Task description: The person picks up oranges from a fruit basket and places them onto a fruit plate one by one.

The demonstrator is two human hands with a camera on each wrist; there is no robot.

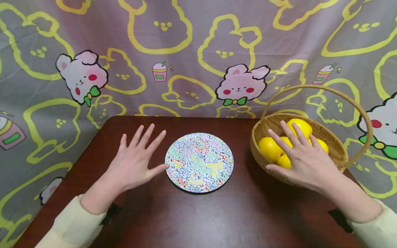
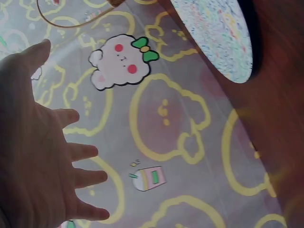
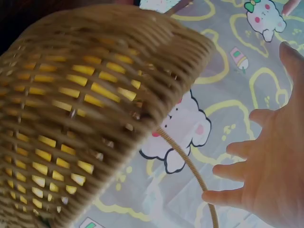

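My left hand [image 1: 133, 163] is held above the table with its fingers spread and straight, holding nothing. Its thumb tip overlaps the left edge of a round disc [image 1: 200, 162] with a multicoloured squiggle pattern and a dark rim; contact cannot be made out. On the right, a wicker basket [image 1: 255, 155] holds several smooth yellow fruits [image 1: 269, 148], perhaps lemons. In front of part of it, my right hand [image 1: 310, 165] is spread out and holds nothing. The right wrist view shows that hand [image 3: 273, 166] apart from the basket's woven wall [image 3: 95, 71].
The dark red-brown table [image 1: 201, 220] bears the disc and the basket. A tall arched handle [image 1: 350, 98] rises over the basket. Behind the table hangs a grey-pink curtain [image 1: 186, 62] with cartoon rabbits and yellow outlines.
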